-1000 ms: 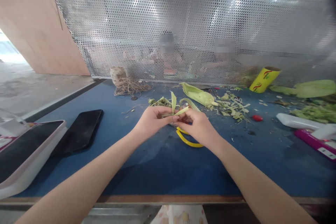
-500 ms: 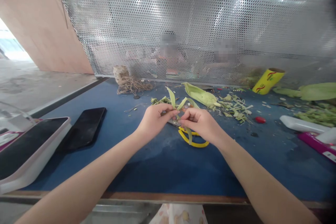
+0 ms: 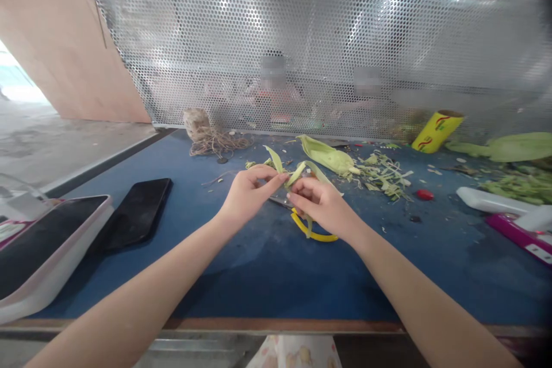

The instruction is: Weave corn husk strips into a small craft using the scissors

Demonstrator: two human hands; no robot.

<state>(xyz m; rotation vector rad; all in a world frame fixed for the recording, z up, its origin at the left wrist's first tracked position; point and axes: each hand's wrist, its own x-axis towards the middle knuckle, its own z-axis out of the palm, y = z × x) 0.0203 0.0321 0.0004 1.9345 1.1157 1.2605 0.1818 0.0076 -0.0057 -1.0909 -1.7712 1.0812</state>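
Note:
In the head view, my left hand (image 3: 250, 192) pinches a pale green corn husk strip (image 3: 295, 174) between thumb and fingertips. My right hand (image 3: 324, 202) is curled around the same husk piece, its thumb close to the left fingertips. Strips stick up above both hands, and one end hangs below the right hand. Scissors with yellow handles (image 3: 319, 236) lie on the table under my hands, their blades partly covered. Just beyond lies a larger corn husk (image 3: 326, 156), with shredded husk (image 3: 383, 177) to its right.
A blue tabletop (image 3: 259, 276) carries a black phone (image 3: 137, 213) and a white-cased device (image 3: 52, 241) at left. Twine (image 3: 215, 142) lies at the back, near a perforated metal screen (image 3: 207, 40). Rightward are a yellow tube (image 3: 437, 131), a red object (image 3: 425, 194) and a purple power strip (image 3: 515, 236).
My right fingers have curled in further around the husk, and my hands have shifted slightly left. The hanging strip now shows less below the right hand.

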